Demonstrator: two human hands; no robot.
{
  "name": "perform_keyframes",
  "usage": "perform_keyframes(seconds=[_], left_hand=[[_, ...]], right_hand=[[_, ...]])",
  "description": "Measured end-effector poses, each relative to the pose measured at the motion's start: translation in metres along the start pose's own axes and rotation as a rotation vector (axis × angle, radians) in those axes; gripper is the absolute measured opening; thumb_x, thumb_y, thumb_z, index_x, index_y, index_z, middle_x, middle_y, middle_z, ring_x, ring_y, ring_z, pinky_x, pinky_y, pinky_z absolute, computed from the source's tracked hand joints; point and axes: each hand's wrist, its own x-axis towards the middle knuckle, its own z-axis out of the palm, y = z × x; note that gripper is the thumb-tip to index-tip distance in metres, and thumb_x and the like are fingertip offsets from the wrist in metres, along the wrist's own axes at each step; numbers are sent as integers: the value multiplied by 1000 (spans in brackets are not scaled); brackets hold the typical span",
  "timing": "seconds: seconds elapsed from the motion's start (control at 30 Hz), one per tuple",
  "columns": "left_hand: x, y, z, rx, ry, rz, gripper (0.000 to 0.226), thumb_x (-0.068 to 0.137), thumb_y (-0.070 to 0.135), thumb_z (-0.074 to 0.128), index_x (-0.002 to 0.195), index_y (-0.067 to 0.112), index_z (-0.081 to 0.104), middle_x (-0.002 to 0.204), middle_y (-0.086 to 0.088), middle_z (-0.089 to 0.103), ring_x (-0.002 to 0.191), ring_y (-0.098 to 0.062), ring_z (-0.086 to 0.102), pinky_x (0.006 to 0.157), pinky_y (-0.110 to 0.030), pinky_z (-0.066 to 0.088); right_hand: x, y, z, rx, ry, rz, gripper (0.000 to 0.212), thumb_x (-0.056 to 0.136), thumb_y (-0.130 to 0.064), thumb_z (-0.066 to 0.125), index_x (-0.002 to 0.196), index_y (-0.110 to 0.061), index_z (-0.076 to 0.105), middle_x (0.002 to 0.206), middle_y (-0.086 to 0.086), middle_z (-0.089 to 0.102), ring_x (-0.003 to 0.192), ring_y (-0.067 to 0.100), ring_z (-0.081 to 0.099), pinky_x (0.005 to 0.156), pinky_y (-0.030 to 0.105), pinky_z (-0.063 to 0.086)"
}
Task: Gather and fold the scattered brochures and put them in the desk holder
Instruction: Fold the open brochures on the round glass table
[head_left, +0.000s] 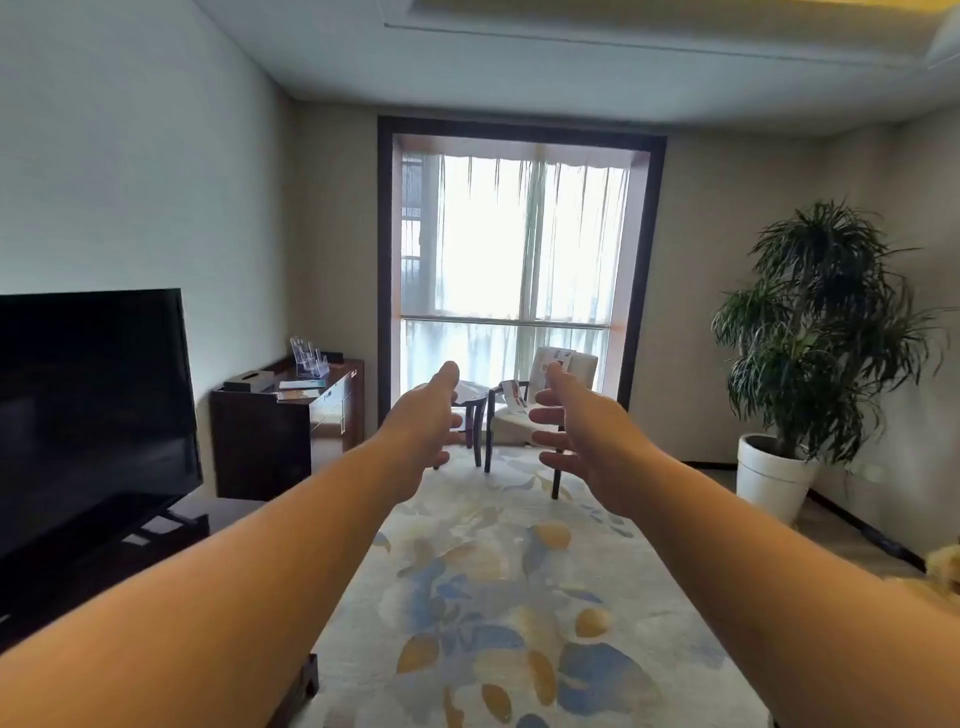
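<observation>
Both my arms stretch forward at chest height. My left hand (423, 423) and my right hand (576, 434) are open, fingers spread, palms facing each other, holding nothing. Far ahead, a white brochure (560, 356) lies over the back of a cream armchair (584, 366) and another brochure (514, 397) hangs at its armrest. A clear acrylic desk holder (309, 357) stands on the dark wooden desk (270, 431) at the left wall. More brochures (301, 385) lie flat on that desk top.
A large black TV (88, 405) on a dark stand fills the left. A small dark side table (475, 405) stands beside the armchair, before the curtained window. A tall potted plant (821, 332) in a white pot is at the right. A patterned rug (519, 597) covers the floor.
</observation>
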Motion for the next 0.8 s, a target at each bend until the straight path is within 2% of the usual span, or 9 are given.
perform_keyframes(seconds=[0.13,0.23,0.3,0.4,0.47,0.53,0.6,0.8], left_hand=[[-2,0,1,68,24,33,53,96,61,33,126,20,49,113,-2,56,110,-26,55,95,-43,46],[-5,-6,1,406,49,236,55,96,60,32,130,20,47,110,3,58,103,-19,56,81,-35,46],[-7,-10,2,622,75,367,52,96,57,37,134,21,45,124,3,58,102,-13,53,79,-30,39],[-9,-17,2,838,99,503,51,96,49,47,139,24,40,140,-3,51,116,-18,52,85,-29,39],[-11,-23,2,1078,114,630,56,95,47,50,144,24,34,143,-4,49,124,-21,50,91,-33,41],[-11,-30,2,1285,104,733,64,94,50,50,149,26,27,149,-3,43,135,-23,42,105,-39,39],[-10,-34,4,1368,85,755,68,94,53,48,151,27,22,154,-2,37,141,-23,34,112,-43,32],[-2,-37,25,1371,69,771,67,94,55,45,151,29,21,154,0,37,141,-22,35,112,-44,33]], right_hand=[[2,1,-1,-22,4,9,43,95,-59,43,111,-21,56,113,1,60,102,20,59,82,35,50],[0,7,-1,-206,32,-72,51,94,-61,40,121,-20,53,125,5,58,112,23,56,99,44,47],[-2,12,-2,-456,67,-229,46,94,-60,40,119,-24,54,126,1,59,105,15,55,94,40,46],[-1,20,-7,-818,114,-403,52,95,-53,47,135,-21,51,132,2,58,107,16,55,88,37,48],[1,27,-13,-996,135,-468,57,94,-50,51,141,-20,44,140,3,53,118,20,55,96,40,48],[2,34,-19,-1153,125,-523,60,93,-51,53,144,-22,40,146,2,48,131,22,47,104,42,44],[2,40,-25,-1217,85,-546,62,91,-53,53,145,-24,39,149,0,46,135,21,43,106,42,41],[7,48,-43,-1159,62,-598,57,90,-54,55,139,-26,45,138,-2,54,124,19,51,94,32,44]])
